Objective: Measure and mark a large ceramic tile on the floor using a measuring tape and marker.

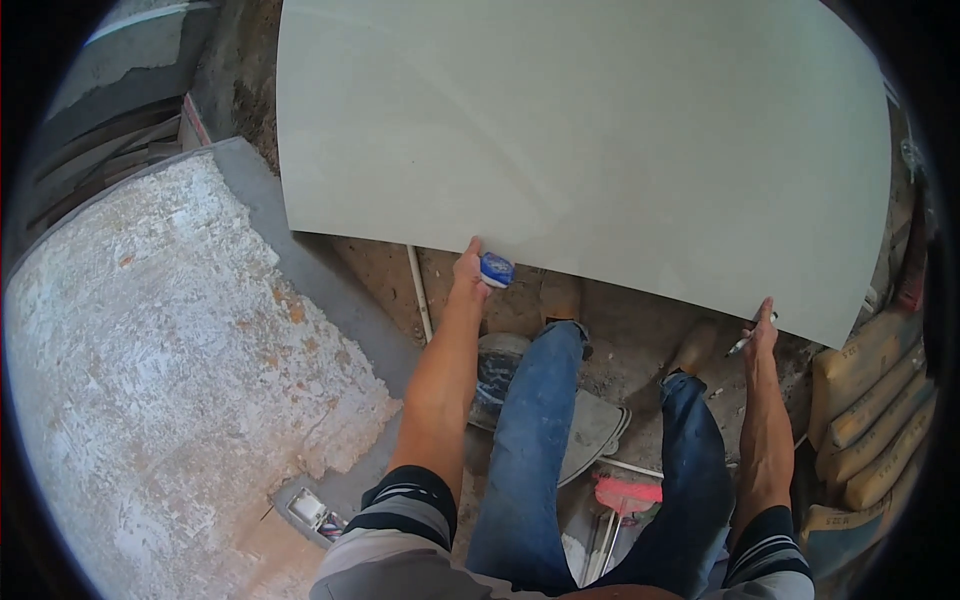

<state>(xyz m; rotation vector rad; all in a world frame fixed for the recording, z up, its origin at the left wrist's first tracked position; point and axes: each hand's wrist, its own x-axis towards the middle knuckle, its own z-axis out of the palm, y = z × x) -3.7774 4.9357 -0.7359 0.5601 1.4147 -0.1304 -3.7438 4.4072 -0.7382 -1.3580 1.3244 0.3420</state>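
Note:
A large pale grey-green board fills the upper middle of the view, its near edge running from left to lower right. My left hand is at that edge, closed around a blue tape measure, with the thumb lying against the board. Farther right along the same edge, near the board's right corner, my right hand is closed on a slim black-and-white marker pen. Its fingers also meet the board's edge. Fingers tucked under the board are hidden.
A rough white-plastered slab stands on the left, with a small electrical box at its lower corner. Stacked yellowish bags lie at right. Around my legs are a dark bucket, a grey basin and a red tool head.

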